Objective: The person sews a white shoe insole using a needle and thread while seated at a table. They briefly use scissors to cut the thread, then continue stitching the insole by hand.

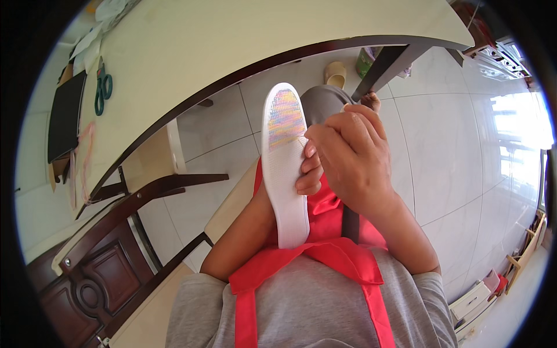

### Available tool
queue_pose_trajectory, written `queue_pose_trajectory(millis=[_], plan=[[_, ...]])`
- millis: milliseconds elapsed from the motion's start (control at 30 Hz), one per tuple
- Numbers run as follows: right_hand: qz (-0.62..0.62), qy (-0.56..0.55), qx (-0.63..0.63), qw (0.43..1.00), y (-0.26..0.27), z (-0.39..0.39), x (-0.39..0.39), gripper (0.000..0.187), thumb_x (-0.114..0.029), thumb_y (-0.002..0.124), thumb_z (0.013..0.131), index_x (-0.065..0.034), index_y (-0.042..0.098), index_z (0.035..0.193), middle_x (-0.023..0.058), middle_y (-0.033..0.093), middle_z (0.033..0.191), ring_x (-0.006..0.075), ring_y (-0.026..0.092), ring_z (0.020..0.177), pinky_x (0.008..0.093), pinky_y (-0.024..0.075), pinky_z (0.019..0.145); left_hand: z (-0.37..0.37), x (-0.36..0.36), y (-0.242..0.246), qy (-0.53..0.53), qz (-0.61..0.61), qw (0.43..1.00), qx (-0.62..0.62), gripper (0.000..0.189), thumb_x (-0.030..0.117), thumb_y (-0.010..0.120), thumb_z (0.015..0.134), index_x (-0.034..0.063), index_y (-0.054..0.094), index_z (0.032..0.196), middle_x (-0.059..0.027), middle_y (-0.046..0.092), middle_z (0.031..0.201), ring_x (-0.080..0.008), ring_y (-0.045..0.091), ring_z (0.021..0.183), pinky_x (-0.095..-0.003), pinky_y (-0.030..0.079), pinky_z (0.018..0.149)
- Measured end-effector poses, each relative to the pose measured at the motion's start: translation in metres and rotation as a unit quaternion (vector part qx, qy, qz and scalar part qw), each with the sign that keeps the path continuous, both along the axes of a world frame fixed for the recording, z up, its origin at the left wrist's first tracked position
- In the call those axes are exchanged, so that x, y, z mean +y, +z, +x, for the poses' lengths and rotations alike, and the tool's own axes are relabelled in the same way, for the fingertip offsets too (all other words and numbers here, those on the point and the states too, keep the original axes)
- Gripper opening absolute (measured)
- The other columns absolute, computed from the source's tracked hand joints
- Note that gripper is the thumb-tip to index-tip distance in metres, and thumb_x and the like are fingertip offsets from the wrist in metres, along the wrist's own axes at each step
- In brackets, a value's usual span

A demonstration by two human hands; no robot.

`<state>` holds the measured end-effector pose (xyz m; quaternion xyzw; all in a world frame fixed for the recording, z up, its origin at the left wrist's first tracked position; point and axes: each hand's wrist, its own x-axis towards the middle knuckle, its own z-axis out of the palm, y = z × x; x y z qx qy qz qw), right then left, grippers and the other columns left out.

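A white embroidered shoe insole [285, 200] stands lengthwise over my lap. Its far end carries a patch of multicoloured stitching [286, 117], while the near part is plain white. My left hand [310, 172] holds the insole from behind, its fingers curled around the right edge. Close by, my right hand [354, 150] has thumb and forefinger pinched at that edge, beside the border of the stitching. A thin thread [301, 141] runs from the insole to these fingertips. Whether a needle is between them is hidden. A red apron [326, 217] lies beneath the hands.
A cream table [261, 35] with a dark edge spans the far side. On its left lie teal-handled scissors [103, 87], pink thread [90, 148] and a black flat object [66, 115]. A table leg [385, 65] stands beyond my knee, near a beige slipper [335, 75]. A wooden chair [174, 179] is at left.
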<state>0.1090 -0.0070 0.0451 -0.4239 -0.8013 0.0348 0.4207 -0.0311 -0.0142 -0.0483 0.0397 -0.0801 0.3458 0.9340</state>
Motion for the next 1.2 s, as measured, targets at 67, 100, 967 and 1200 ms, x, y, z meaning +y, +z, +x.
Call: queue_pose_trajectory(millis=[67,100,967,1200], plan=[[-0.044,-0.007,0.019,0.999,-0.003,0.002,0.001,0.023,-0.011,0.062,0.061,-0.0071,0.061,0.083,0.0037,0.052,0.081,0.0222,0.054,0.081,0.0355,0.0428,0.079,0.002,-0.009,0.032,0.050,-0.052,0.980,0.185,0.024,0.031,0.043,0.089,0.0079,0.048,0.090,-0.0031,0.045,0.066,-0.0134,0.038,0.042,-0.0250,0.029,0.039],[-0.055,-0.011,0.032,0.998,-0.006,0.003,0.002,0.022,-0.008,0.062,0.062,-0.0063,0.061,0.084,0.0041,0.052,0.081,0.0220,0.055,0.080,0.0344,0.0434,0.078,0.002,-0.010,0.036,0.078,-0.043,0.965,0.247,0.020,0.028,0.042,0.089,0.0083,0.047,0.089,-0.0014,0.043,0.066,-0.0114,0.038,0.043,-0.0233,0.029,0.040],[-0.085,-0.134,0.119,0.980,-0.028,0.033,-0.004,0.018,-0.010,0.064,0.074,-0.0083,0.059,0.092,0.0050,0.057,0.093,0.0213,0.052,0.087,0.0335,0.0388,0.079,0.009,-0.010,0.064,0.218,0.142,0.653,0.712,0.016,0.014,0.058,0.085,0.0005,0.051,0.091,-0.0037,0.059,0.082,-0.0058,0.054,0.070,-0.0198,0.044,0.062],[-0.054,-0.057,0.036,0.996,-0.029,0.024,-0.008,0.012,-0.006,0.065,0.067,-0.0103,0.060,0.077,0.0003,0.057,0.089,0.0210,0.052,0.085,0.0345,0.0364,0.078,0.015,-0.012,0.064,0.210,0.160,0.703,0.660,0.015,0.008,0.059,0.083,0.0009,0.050,0.093,-0.0030,0.057,0.081,-0.0060,0.054,0.072,-0.0202,0.045,0.062]])
